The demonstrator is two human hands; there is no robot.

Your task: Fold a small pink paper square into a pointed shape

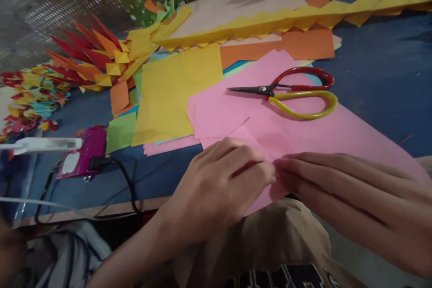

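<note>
A small sheet of pink paper [261, 148] is between my two hands at the table's front edge. My left hand [226, 180] is closed, its curled fingers pinching the sheet. My right hand [344, 189] comes in from the right with its fingers pressed together, its tips gripping the same paper close to my left fingertips; its thumb is hidden. Beyond the hands, scissors [265, 90] with one red and one yellow handle loop lie on larger pink sheets [320, 130], blades pointing left.
Yellow paper [178, 94] and orange paper [308, 42] lie behind. A folded yellow paper strip [243, 24] stretches along the back. A spiky red, orange and yellow paper piece [97, 56] is at the left, near a purple box [83, 153] with cables.
</note>
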